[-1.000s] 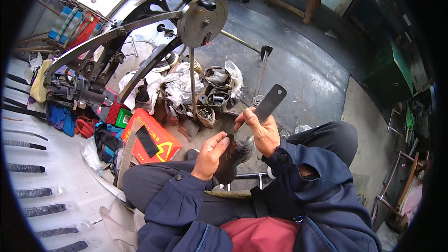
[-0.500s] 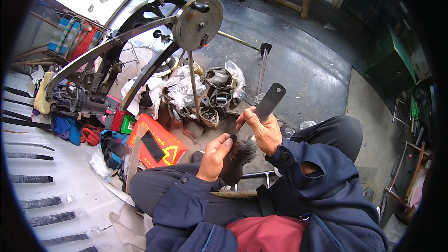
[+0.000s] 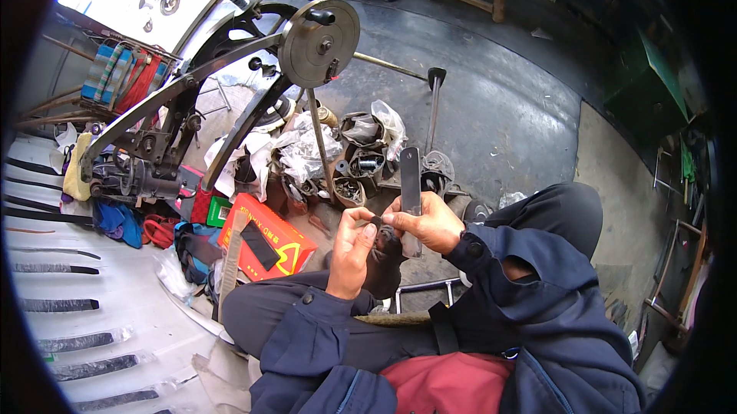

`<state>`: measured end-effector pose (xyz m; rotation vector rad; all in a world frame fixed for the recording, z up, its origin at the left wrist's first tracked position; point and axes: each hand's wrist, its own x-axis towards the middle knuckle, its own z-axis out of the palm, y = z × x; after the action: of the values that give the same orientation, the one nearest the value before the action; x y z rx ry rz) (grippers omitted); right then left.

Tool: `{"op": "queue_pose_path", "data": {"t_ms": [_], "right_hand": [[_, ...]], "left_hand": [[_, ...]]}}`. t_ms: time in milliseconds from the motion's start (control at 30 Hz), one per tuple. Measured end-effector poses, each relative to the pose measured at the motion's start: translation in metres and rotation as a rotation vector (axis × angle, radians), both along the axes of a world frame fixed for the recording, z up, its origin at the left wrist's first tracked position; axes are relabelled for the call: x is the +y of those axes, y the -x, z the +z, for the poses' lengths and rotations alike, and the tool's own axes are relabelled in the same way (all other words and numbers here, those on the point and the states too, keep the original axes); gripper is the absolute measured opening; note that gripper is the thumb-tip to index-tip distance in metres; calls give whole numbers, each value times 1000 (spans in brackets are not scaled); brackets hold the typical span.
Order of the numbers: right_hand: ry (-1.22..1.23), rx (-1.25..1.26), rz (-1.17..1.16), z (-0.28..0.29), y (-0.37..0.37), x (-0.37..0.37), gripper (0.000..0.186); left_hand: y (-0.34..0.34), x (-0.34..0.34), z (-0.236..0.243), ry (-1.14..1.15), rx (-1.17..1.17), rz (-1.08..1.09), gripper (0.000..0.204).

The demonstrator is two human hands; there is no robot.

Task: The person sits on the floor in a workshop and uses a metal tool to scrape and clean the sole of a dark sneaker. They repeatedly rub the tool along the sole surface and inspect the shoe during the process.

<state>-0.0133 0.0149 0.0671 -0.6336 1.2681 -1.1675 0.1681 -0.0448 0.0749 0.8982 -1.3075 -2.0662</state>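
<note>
Head view, read from left to right. At the left, a pale sheet (image 3: pixel 127 283) bears a row of dark strips (image 3: pixel 96 367); beyond it, on the far side, stands an iron machine with a large hand wheel (image 3: pixel 303 53). Right of the sheet, a red box (image 3: pixel 244 260) lies by the left knee with a flat dark slab (image 3: pixel 260 244) on top. At centre, the left hand (image 3: pixel 349 257) is closed, pinching a small dark piece (image 3: pixel 376 222) between thumb and finger, in front of the body and between the knees. On the far side of the hands, open bags (image 3: pixel 349 191) hold loose bits. Just right of the piece, the right hand (image 3: pixel 437 226) grips a flat blade (image 3: pixel 411 176), its holed end pointing far and its paler end showing on the near side of the fingers. The right thumb and fingertips come up to the piece; whether they touch it is too small to tell. For good control, the pinch should be firm and close to the edge being handled, the left thumb clear of the blade's near end, and both wrists steady. At the far right, a green box (image 3: pixel 649 84) stands well apart.
</note>
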Motion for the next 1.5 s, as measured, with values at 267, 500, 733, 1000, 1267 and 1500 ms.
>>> {"op": "queue_pose_path", "data": {"t_ms": [267,500,733,1000,1267,1500], "right_hand": [[-11,-27,25,2,-1,1,17],[1,-11,48,3,1,2,15],[-53,58,125,10,5,5,15],[-21,180,147,6,3,6,19],[-33,146,150,0,3,6,19],[-26,145,133,-2,3,7,19]], "left_hand": [[-1,0,-4,201,-53,2,13],[0,3,2,373,-227,-48,10],[2,5,10,603,-417,-116,8],[-1,4,10,541,-438,-170,13],[-3,-1,8,484,-409,-196,14],[-2,-1,11,516,-394,-186,15]]}}
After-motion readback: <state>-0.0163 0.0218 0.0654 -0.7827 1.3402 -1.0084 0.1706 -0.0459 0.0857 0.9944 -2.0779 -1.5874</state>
